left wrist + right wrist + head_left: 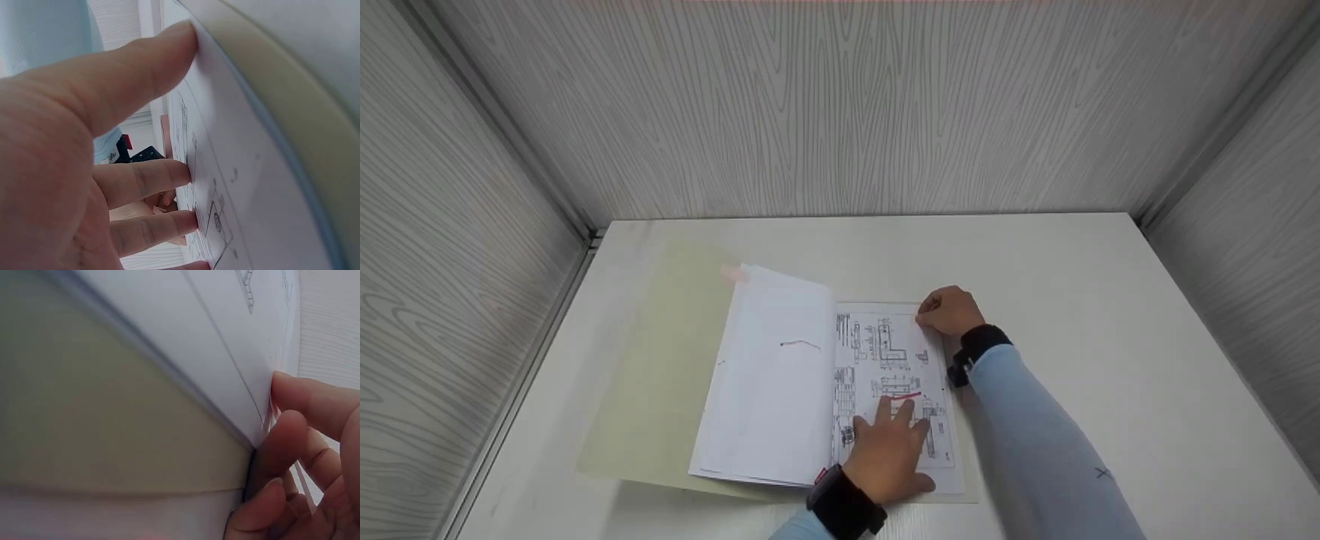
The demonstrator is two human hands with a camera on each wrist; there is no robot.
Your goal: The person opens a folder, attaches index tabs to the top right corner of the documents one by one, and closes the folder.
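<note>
An open booklet of printed technical drawings lies in a pale yellow-green folder [637, 405]. My left hand [887, 454] rests on the drawing sheet [870, 360] with its fingers spread; in the left wrist view, the thumb [169, 56] touches the paper near its edge. At the sheet's upper right corner, my right hand [951, 310] pinches a thin pinkish sticky tab [272, 415] between thumb and forefinger, the fingertips right at the paper. The other fingers of that hand curl beside the folder's edge. The turned pages [769, 382] lie to the left, their blank side up.
Another pink tab [733, 274] sticks out from the top of the turned pages. A red mark [904, 396] crosses the drawing above the left fingertips. The white table [1110, 315] is bounded by wood-grain panels [840, 112] at the back and sides.
</note>
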